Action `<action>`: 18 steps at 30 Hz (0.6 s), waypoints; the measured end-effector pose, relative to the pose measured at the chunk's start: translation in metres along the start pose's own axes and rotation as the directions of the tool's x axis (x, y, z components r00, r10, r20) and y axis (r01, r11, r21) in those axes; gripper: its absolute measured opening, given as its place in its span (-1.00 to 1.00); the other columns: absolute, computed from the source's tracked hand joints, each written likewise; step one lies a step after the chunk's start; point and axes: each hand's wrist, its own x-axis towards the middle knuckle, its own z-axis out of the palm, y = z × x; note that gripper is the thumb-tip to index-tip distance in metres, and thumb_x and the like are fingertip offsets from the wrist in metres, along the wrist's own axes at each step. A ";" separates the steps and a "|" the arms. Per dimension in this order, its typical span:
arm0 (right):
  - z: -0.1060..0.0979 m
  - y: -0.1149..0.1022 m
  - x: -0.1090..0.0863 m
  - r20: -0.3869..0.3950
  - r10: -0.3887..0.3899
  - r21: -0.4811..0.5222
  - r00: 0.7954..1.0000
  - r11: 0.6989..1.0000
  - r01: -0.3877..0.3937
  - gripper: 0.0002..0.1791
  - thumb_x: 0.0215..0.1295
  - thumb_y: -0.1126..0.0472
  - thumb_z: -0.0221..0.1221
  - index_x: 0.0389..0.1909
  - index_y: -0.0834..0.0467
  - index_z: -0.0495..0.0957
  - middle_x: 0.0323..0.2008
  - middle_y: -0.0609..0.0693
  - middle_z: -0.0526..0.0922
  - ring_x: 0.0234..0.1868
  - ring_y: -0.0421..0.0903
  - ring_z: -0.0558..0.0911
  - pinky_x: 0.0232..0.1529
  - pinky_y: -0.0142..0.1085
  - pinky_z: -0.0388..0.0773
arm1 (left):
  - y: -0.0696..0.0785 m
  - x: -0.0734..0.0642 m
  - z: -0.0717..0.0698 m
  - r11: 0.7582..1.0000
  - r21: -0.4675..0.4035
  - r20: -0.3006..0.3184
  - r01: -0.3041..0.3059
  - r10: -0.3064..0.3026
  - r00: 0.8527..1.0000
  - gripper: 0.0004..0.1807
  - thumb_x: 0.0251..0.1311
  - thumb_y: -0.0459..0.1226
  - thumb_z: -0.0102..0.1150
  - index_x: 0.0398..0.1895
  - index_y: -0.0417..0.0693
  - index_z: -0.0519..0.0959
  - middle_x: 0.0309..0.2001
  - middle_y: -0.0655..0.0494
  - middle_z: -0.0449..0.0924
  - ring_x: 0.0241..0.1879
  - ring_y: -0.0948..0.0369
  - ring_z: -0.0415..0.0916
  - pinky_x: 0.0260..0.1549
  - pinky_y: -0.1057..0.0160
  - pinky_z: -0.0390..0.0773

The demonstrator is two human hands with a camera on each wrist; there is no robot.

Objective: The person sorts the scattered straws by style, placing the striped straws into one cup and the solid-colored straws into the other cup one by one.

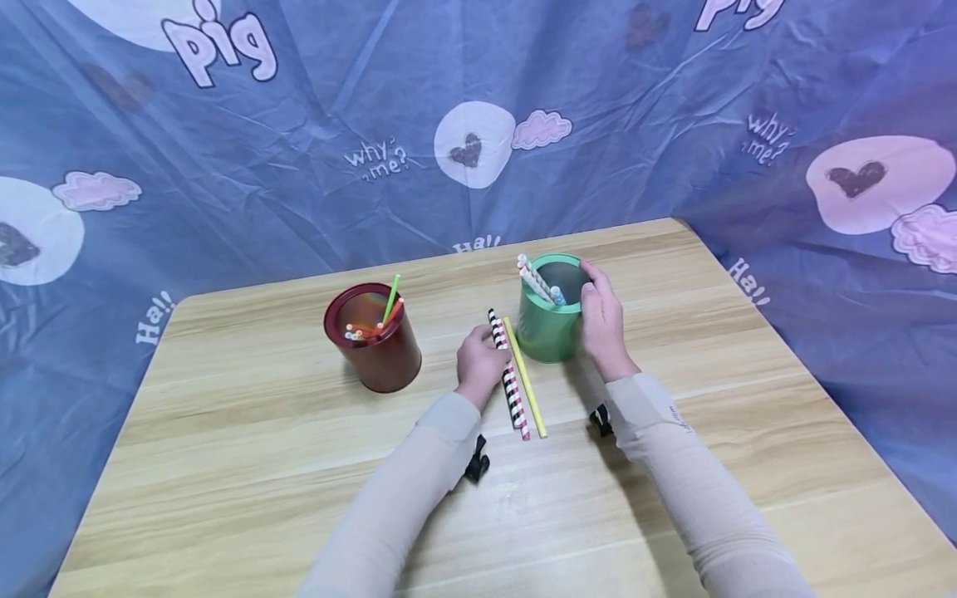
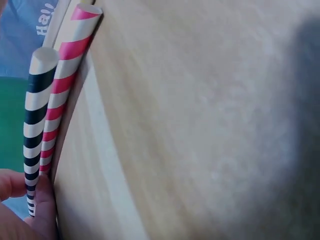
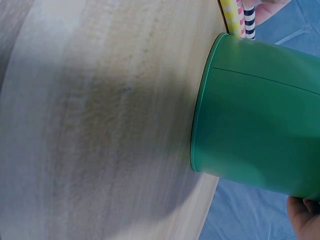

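My left hand (image 1: 480, 365) pinches a black-and-white striped paper straw (image 2: 35, 117) between thumb and finger, low over the table. Alongside it runs a pink-and-white striped straw (image 2: 62, 75); whether the fingers also grip that one is unclear. A yellow straw (image 1: 527, 382) lies just to their right. At the right side of a green can (image 1: 549, 336), my right hand (image 1: 604, 324) holds its wall near the rim. Several pale patterned straws (image 1: 534, 278) lean inside this can, which stands upright beside the loose straws.
Left of the hands stands a dark red can (image 1: 385, 361) with several thin straws inside, a green one (image 1: 392, 299) poking above its rim. Behind the wooden table (image 1: 247, 399) hangs a blue printed cloth (image 1: 314, 124), which also borders its right side.
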 end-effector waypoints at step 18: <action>0.001 0.005 0.001 -0.004 -0.006 -0.001 1.000 1.000 0.006 -0.53 0.43 0.21 -0.29 0.27 0.29 0.26 0.28 0.18 0.32 0.35 -0.01 0.21 0.36 -0.19 0.07 | -0.001 -0.003 -0.007 0.930 -0.355 0.056 0.099 -0.085 0.995 -0.34 -0.07 -0.51 0.19 0.21 0.00 0.42 -0.12 -0.05 0.54 -0.31 0.18 0.52 -0.36 0.35 0.59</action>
